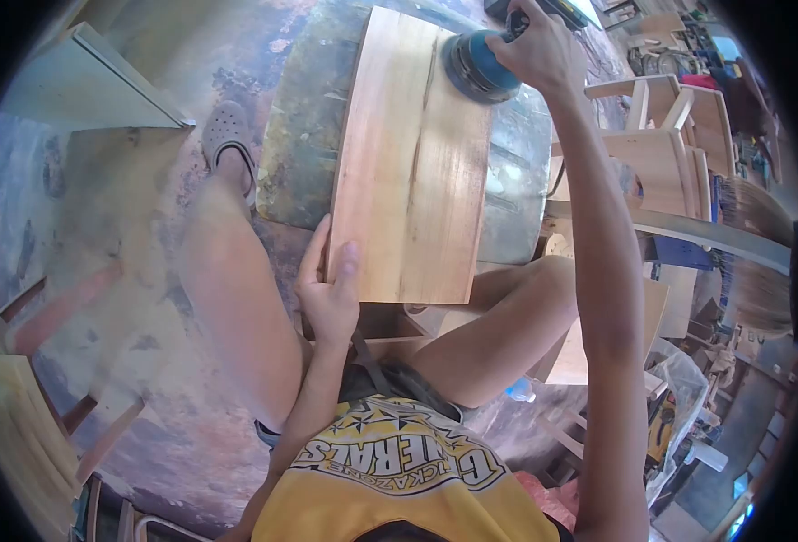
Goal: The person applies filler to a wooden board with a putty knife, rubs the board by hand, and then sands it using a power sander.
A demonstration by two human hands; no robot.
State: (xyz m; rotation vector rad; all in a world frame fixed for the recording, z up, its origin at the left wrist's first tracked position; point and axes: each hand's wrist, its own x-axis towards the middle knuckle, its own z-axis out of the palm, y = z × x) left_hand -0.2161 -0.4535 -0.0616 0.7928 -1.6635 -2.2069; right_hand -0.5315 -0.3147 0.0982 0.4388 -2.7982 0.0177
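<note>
A light wooden board (390, 190) lies lengthwise before me, on a worn, stained work surface (295, 135). Dark grain runs down its middle. My left hand (331, 285) grips the board's near left edge, thumb on top and fingers along the side. At the far right end of the board, my right hand (543, 50) is wrapped round a teal power sander (482, 65). The sander's round base rests on the wood near the far right corner. Part of its body is covered by my fingers.
Wooden chair-like frames (661, 135) stand at the right. A pale panel (101, 86) is at the upper left, and a wooden stool or chair (28, 434) at the lower left. A plastic bottle (521, 390) lies beside my leg. My foot in a clog (227, 131) is left of the board.
</note>
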